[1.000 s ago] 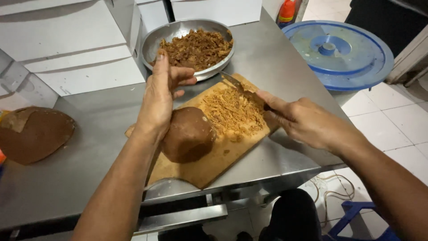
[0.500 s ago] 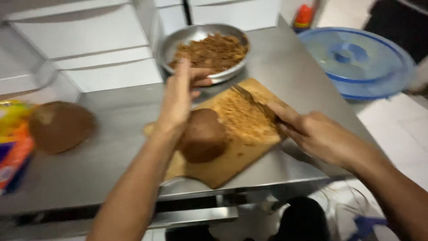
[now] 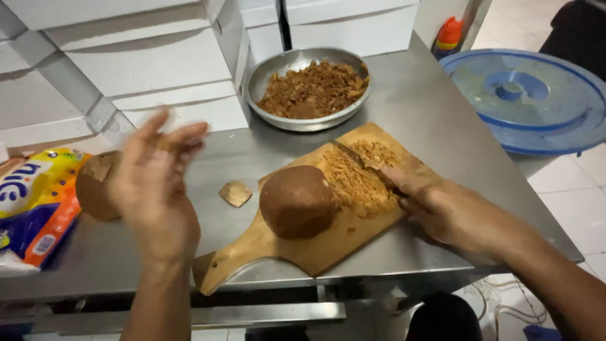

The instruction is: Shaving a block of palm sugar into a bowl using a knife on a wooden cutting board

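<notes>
A brown rounded block (image 3: 297, 201) sits on a wooden cutting board (image 3: 328, 243) beside a heap of light brown shavings (image 3: 356, 180). My right hand (image 3: 451, 211) grips a knife (image 3: 355, 156) whose blade lies across the shavings. My left hand (image 3: 158, 183) hovers blurred over the steel table (image 3: 435, 120), left of the board, fingers apart and holding nothing. It partly hides a second brown block (image 3: 95, 186). A small brown chip (image 3: 235, 193) lies on the table between them.
A metal bowl (image 3: 265, 76) of brown shavings stands behind the board. White boxes (image 3: 145, 57) are stacked at the back left. A yellow and blue packet (image 3: 31, 202) lies at the left edge. A blue round lid (image 3: 524, 95) and an orange-capped bottle (image 3: 449, 35) are at right.
My left hand has left the block on the board and swung left toward the second block. The knife hand stays on the shavings. The view has shifted left.
</notes>
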